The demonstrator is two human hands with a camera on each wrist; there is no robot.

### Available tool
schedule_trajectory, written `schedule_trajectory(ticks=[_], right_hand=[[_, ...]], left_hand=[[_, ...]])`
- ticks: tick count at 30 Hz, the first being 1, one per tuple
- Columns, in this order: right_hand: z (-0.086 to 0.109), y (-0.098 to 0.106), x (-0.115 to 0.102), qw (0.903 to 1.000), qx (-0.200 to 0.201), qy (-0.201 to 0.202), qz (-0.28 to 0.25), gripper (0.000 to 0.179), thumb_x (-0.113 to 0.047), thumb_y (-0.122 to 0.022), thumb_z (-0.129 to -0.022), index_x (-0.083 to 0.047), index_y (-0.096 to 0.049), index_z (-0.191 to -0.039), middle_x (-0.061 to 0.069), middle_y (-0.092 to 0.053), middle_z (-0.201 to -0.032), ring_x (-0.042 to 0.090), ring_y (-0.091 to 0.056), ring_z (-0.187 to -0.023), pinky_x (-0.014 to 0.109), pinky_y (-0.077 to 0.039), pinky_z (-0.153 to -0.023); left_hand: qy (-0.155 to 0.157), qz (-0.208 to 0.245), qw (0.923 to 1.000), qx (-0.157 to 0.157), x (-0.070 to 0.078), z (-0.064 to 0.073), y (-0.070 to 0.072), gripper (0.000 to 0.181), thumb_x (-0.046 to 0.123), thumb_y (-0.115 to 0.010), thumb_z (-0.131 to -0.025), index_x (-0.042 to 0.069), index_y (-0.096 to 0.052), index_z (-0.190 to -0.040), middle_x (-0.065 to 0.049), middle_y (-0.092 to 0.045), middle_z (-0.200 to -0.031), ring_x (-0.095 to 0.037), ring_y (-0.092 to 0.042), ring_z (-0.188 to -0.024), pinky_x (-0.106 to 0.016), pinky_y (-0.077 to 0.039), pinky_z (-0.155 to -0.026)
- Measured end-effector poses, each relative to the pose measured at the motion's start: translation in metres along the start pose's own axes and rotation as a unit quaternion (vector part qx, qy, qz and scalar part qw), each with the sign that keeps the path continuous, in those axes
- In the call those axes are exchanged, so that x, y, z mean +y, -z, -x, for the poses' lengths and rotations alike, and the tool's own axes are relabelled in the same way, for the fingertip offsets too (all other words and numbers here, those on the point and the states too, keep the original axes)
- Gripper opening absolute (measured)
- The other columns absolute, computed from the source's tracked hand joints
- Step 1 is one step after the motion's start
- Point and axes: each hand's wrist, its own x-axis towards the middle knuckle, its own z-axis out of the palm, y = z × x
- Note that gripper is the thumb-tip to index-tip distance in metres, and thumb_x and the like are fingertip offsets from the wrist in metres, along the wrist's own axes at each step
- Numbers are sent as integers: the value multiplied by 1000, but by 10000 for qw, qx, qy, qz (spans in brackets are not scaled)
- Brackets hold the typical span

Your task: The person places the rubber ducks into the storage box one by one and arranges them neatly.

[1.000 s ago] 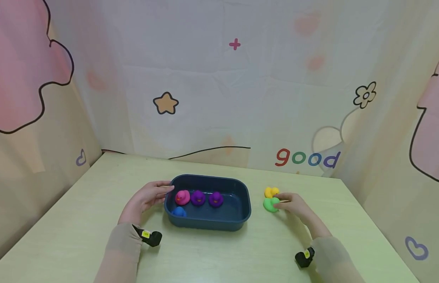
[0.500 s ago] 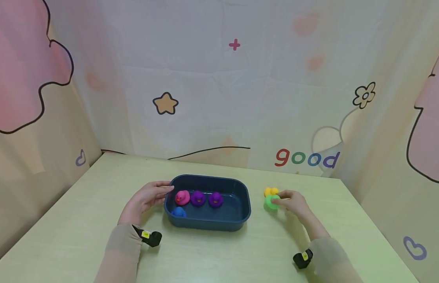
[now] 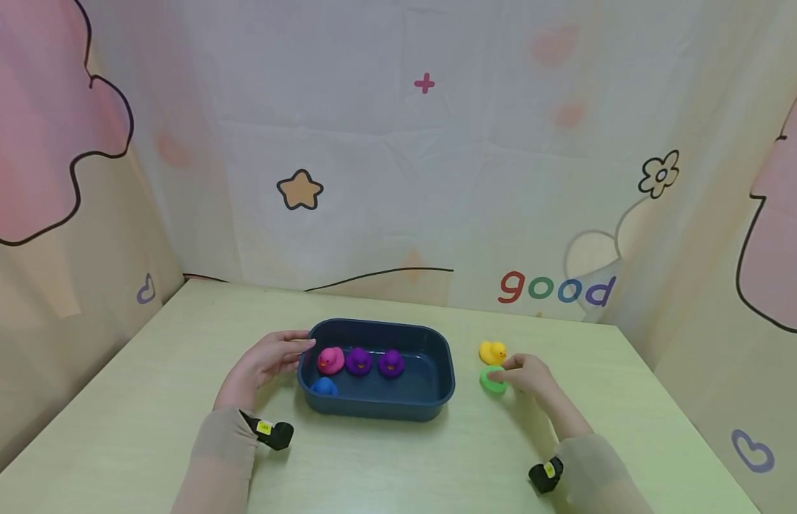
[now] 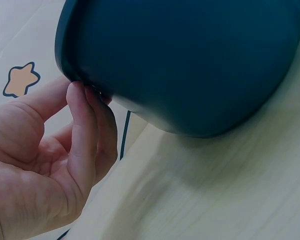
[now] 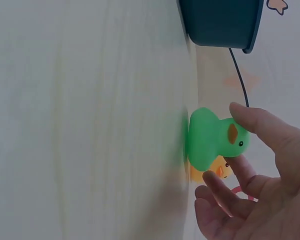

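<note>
My left hand [image 3: 276,358] grips the left rim of a dark blue plastic tub [image 3: 379,410]; the left wrist view shows fingertips at the tub's rim [image 4: 65,55]. Inside the tub sit a pink rubber duck [image 3: 331,360], two purple rubber ducks [image 3: 358,362] and a blue one [image 3: 324,386] at the front left. To the tub's right, my right hand [image 3: 532,377] pinches a green rubber duck [image 5: 204,140] by its head, between thumb and index finger. The green duck is upright, its base close to the tabletop. Just behind it is a yellow rubber duck [image 3: 492,352].
The pale wooden table [image 3: 398,471] runs back to a printed curtain [image 3: 386,143], which also encloses both sides. A small black camera is strapped to each wrist, the left camera [image 3: 276,435] near the tub's front left corner.
The green duck rose slightly, then came down toward the front with my right hand, apart from the yellow duck in the head view. My left hand and the tub stayed put.
</note>
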Motion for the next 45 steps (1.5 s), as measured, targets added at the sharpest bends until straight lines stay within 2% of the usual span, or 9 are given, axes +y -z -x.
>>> schedule_trajectory(ticks=[5,11,16,22,29,33,36,41,45], right_hand=[[0,0,0,9999,-104,-27,73,41,-30,-79,-80,0,-59,-101,11,-55,-100,27,-48,-95,34,-41,-78],[3,4,2,9995,-223,150,144,59,-39,-74,-85,5,-57,-120,23,-58,-121,31,-53,-102,44,-48,-90],[4,12,4,9984,-342,397,-205,63,-43,-60,-95,8,-52,-131,27,-54,-131,33,-54,-107,44,-51,-90],[3,18,11,9920,-654,606,-893,65,-42,-53,-100,9,-42,-139,29,-43,-143,42,-46,-127,56,-43,-103],[-1,14,24,9860,-1022,623,-1162,59,-36,-57,-99,3,-45,-141,24,-43,-145,29,-49,-116,35,-47,-91],[-1,12,29,9808,-1292,1017,-1050,60,-28,-62,-96,4,-41,-143,27,-35,-151,43,-41,-133,52,-39,-108],[-3,11,32,9756,-1411,1276,-1092,65,-19,-67,-92,6,-38,-144,29,-32,-152,50,-35,-136,63,-29,-110],[-3,10,34,9748,-1391,1307,-1158,66,-8,-72,-86,5,-42,-143,29,-33,-151,51,-35,-135,66,-26,-110],[-4,6,36,9785,-1236,1230,-1102,62,-4,-73,-84,2,-48,-140,28,-37,-149,48,-39,-133,64,-31,-109]], left_hand=[[-88,58,9999,-105,-1,0,1,61,18,-62,-96,-9,-35,-144,0,-67,-108,-3,-64,-84,-18,-53,-74],[-78,80,9999,-105,-2,0,1,62,19,-64,-95,-9,-36,-143,0,-68,-108,-4,-65,-83,-18,-54,-74],[-32,66,10000,-60,-2,-1,1,61,19,-64,-95,-8,-38,-143,-1,-67,-108,-4,-64,-82,-18,-53,-73],[-37,33,10000,-55,-1,-1,1,61,19,-63,-96,-9,-37,-143,-1,-67,-108,-4,-64,-83,-18,-54,-74],[-38,-47,10000,-21,-2,-2,0,61,20,-63,-96,-8,-37,-143,-5,-66,-115,-5,-65,-88,-19,-54,-77],[-40,-89,10000,-13,-3,-3,-1,61,21,-63,-96,-8,-37,-143,-8,-64,-121,-6,-65,-90,-19,-54,-78],[-31,-23,10000,32,-3,-3,-1,59,19,-63,-96,-8,-38,-143,-5,-66,-115,-6,-65,-88,-19,-54,-77],[-44,37,10000,24,-3,-3,0,59,18,-63,-96,-9,-38,-142,2,-67,-105,-4,-65,-84,-18,-54,-75],[-43,-14,10000,20,-3,-3,0,59,19,-62,-96,-9,-38,-143,-2,-67,-111,-4,-64,-85,-18,-54,-76]])
